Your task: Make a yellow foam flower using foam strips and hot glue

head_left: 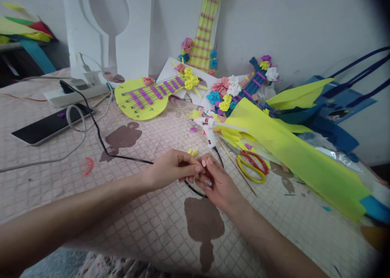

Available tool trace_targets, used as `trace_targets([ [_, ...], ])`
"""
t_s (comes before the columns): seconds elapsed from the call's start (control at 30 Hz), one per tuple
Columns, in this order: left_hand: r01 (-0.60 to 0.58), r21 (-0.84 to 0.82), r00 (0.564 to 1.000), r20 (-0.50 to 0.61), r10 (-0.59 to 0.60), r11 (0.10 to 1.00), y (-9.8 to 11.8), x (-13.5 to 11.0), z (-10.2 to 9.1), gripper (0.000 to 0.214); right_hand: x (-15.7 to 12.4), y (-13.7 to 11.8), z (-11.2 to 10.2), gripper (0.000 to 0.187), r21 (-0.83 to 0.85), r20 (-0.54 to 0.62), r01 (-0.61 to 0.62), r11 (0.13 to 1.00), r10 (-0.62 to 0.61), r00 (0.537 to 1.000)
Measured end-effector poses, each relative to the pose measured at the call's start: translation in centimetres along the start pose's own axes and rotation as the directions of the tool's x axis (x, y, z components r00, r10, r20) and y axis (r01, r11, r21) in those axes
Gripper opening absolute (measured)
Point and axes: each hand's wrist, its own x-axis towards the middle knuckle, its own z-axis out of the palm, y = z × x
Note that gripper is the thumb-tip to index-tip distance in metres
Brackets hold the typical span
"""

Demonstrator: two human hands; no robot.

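Note:
My left hand [170, 169] and my right hand [218, 184] meet above the middle of the table, fingertips pinched together. Whatever they grip is hidden by the fingers. Small yellow tips [192, 152] show just behind the left fingers; whether these are held or lie on the table I cannot tell. Just beyond the hands lies a white hot glue gun [209, 132] with a clear glue stick in its back. Its black cord [195, 190] curves beneath my hands. Scissors with red and yellow handles [252, 167] and a thin wooden stick [240, 170] lie right of them.
A yellow paper guitar [146, 101] lies behind the hands, with flower-trimmed guitars [205, 38] beyond. Yellow crepe paper [298, 160] and a blue bag [338, 103] fill the right side. At left are a phone [45, 127], a power strip [76, 93] and a grey cable [71, 148].

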Motion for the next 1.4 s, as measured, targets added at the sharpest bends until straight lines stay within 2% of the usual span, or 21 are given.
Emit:
trace_targets([
  [0.1,0.106,-0.167,0.994,0.037,-0.101,0.98,-0.3,0.0,0.1,0.027,0.0,0.1,0.0,0.021,-0.066,0.012,0.022,0.998,-0.021,1.0],
  [0.2,0.199,-0.333,0.98,0.063,-0.189,0.922,-0.4,0.0,0.1,0.027,0.1,0.2,0.0,0.022,-0.125,0.029,0.044,0.991,-0.04,0.999],
  [0.3,0.236,-0.421,0.971,0.067,-0.229,0.876,-0.3,-0.1,0.3,0.024,0.1,0.4,0.1,0.02,-0.157,0.042,0.094,0.983,-0.089,0.995],
  [0.5,0.199,-0.443,0.975,0.004,-0.22,0.874,-0.5,-0.2,0.7,0.017,0.0,0.7,0.3,0.018,-0.172,0.053,0.13,0.977,-0.122,0.991],
  [0.73,0.207,-0.485,0.978,0.071,-0.198,0.849,-0.5,-0.3,0.2,0.018,0.1,0.5,0.1,0.022,-0.11,0.024,0.059,0.992,-0.056,0.998],
  [0.97,0.218,-0.454,0.975,0.057,-0.216,0.864,-0.6,-0.2,0.2,0.021,0.2,0.6,-0.1,0.018,-0.182,0.087,0.135,0.974,-0.121,0.989],
  [1.17,0.191,-0.454,0.978,0.011,-0.208,0.87,-0.8,-0.2,0.3,0.018,0.4,1.2,0.0,0.018,-0.174,0.054,0.142,0.974,-0.134,0.989],
  [1.4,0.205,-0.45,0.976,0.023,-0.218,0.869,-0.8,-0.3,0.3,0.015,0.3,1.1,0.1,0.021,-0.2,0.042,0.127,0.971,-0.122,0.992],
])
